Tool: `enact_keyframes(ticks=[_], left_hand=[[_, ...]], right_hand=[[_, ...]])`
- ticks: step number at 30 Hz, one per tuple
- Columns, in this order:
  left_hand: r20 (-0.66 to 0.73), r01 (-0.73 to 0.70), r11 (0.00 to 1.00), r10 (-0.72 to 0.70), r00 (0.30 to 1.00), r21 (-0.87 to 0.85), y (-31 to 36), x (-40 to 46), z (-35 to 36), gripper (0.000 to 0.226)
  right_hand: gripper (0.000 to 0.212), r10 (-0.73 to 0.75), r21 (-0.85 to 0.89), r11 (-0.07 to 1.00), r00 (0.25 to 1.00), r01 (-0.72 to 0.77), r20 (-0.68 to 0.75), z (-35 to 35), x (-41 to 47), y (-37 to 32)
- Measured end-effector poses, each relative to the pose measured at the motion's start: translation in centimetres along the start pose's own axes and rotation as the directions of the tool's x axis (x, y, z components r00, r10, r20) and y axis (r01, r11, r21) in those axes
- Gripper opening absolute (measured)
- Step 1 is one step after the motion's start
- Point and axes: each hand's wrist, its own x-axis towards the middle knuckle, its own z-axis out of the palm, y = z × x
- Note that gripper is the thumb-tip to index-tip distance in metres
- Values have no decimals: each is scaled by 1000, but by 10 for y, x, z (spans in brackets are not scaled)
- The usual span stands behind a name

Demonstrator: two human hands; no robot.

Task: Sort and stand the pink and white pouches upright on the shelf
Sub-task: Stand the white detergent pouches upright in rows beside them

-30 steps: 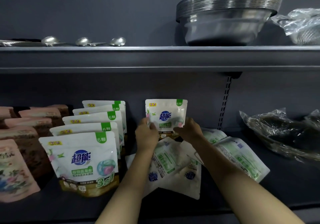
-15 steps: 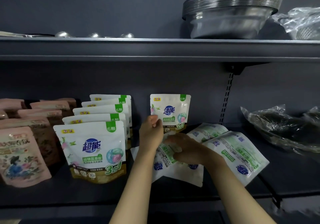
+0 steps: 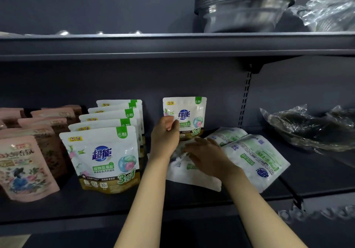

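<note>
While upright — L grip (image 3: 166, 132) on pouch (image 3: 189, 116)

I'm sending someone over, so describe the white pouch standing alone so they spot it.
On the middle shelf, right of the row of upright white pouches, one white pouch stands alone against the back wall. The left hand touches it; its neighbours lie flat.

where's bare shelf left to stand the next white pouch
Bare shelf lies between the lying white pouches and the plastic-wrapped bundle, and along the front edge before the white row. It is crowded at the pile under the right hand and left hand.
</note>
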Motion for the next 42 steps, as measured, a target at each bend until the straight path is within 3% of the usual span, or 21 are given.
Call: enact_keyframes(ticks=[5, 9, 11, 14, 17, 19, 20, 21, 24, 27, 33, 38, 42], left_hand=[[-80, -97, 995, 97, 992, -5, 18, -1, -5, 28], [-137, -156, 988, 152, 979, -19, 22, 0, -9, 31], [-152, -157, 986, 146, 978, -61, 24, -3, -8, 27], [-52, -81, 981, 73, 996, -178, 24, -8, -1, 14], [135, 16, 969, 18, 991, -248, 24, -10, 2, 21], [223, 39, 972, 14, 975, -232, 18, -6, 3, 48], [258, 64, 974, -6, 966, -217, 18, -6, 5, 63], [281, 84, 973, -21, 959, -214, 17, -5, 6, 63], [326, 34, 977, 37, 945, -212, 17, -5, 9, 28], [357, 15, 980, 57, 932, -196, 12, -5, 10, 26], [270, 19, 979, 37, 962, -201, 4, 1, 15, 26], [195, -17, 995, 36, 980, -94, -3, 9, 19, 27], [107, -77, 995, 69, 992, 68, -12, 23, 28, 35]], right_hand=[[26, 151, 127, 985, 943, -118, -297, -24, -7, 19], [21, 399, 367, 895, 824, -255, -402, -52, -14, 30], [23, 558, 603, 750, 750, -271, -357, -64, -15, 35], [26, 728, 913, 377, 659, -155, -189, -78, -19, 38], [25, 739, 989, 141, 670, -46, -74, -86, -21, 36], [18, 725, 997, 70, 688, -22, -36, -87, -21, 35], [17, 717, 998, 62, 696, -26, -26, -87, -20, 34], [16, 707, 998, 56, 707, -34, -15, -86, -20, 33], [18, 662, 997, 53, 749, -50, 2, -84, -19, 30], [23, 621, 995, 71, 784, -72, 12, -78, -16, 28], [24, 616, 984, 80, 784, -159, 77, -64, -7, 33], [38, 578, 925, 244, 809, -292, 103, -57, 2, 30], [62, 574, 801, 415, 807, -431, 137, -40, 19, 34]])
